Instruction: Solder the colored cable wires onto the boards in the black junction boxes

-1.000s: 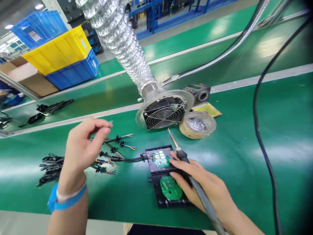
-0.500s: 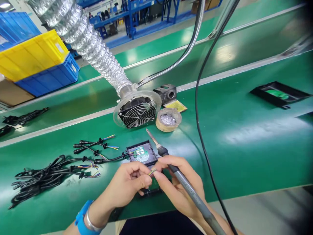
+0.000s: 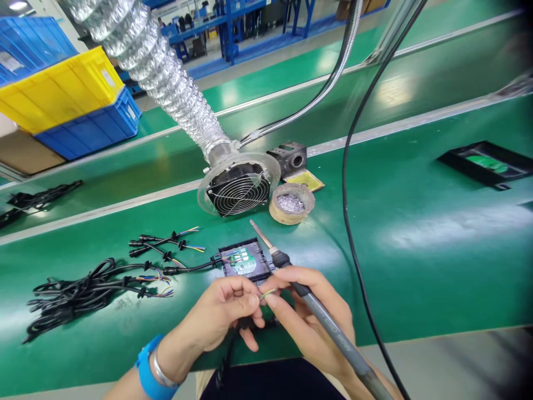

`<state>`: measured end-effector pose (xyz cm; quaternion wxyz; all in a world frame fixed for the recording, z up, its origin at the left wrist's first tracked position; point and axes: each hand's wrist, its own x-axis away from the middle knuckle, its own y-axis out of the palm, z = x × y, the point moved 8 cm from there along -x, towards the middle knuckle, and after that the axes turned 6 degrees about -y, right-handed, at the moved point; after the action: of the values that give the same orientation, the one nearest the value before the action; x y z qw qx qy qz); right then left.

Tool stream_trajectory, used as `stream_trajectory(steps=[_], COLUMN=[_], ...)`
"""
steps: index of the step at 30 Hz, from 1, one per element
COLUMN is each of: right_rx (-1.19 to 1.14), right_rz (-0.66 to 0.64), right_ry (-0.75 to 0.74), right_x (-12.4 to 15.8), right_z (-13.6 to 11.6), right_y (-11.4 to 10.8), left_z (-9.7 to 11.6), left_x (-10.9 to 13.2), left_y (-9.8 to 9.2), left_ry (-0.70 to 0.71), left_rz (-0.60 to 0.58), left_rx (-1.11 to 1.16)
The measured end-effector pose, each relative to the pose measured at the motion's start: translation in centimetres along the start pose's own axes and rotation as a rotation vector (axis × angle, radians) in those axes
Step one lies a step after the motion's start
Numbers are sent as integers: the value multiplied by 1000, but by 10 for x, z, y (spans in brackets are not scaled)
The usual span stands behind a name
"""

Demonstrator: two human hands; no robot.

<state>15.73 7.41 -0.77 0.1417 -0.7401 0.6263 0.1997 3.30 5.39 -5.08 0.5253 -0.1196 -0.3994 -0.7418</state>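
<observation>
My left hand (image 3: 227, 308) is closed on a black cable (image 3: 225, 358) that hangs down towards my lap. Thin coloured wires (image 3: 267, 293) stick out between its thumb and forefinger. Across my right hand (image 3: 310, 319) lies a soldering iron (image 3: 328, 325), gripped with its tip pointing up and away, touching nothing. The thumb and forefinger of that same hand pinch at the wire ends. Just beyond both hands is a black plastic housing (image 3: 259, 272) with a green circuit board (image 3: 245, 260), and a cable's wires run onto the board. A second dark part under my hands is mostly hidden.
A fume extractor fan (image 3: 239, 194) hangs behind the housing, beside a solder pot-like round tub (image 3: 291, 204) and an iron stand (image 3: 291, 160). Several black cables (image 3: 83, 291) lie left. Another black housing (image 3: 487, 164) is far right. The iron's cord (image 3: 347, 194) crosses the bench.
The view has shifted slightly. My left hand has turned, its lower fingers loosening, and the black cable below it now shows. The wires stay between my fingertips; the soldering iron remains in my right hand.
</observation>
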Motion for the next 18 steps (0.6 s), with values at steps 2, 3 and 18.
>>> stream_trajectory(steps=[2,3,18], right_rx=[19,31,243], right_rz=[25,37,-80], right_ry=[16,23,-314], right_x=[1,2,12], right_z=[2,3,-28], right_y=[-2,-3,-16], left_z=[1,2,39], left_x=[1,2,20], left_y=[-1,-1,-11], left_ry=[11,24,212], left_rz=[25,48,434], left_rx=[27,34,-1079])
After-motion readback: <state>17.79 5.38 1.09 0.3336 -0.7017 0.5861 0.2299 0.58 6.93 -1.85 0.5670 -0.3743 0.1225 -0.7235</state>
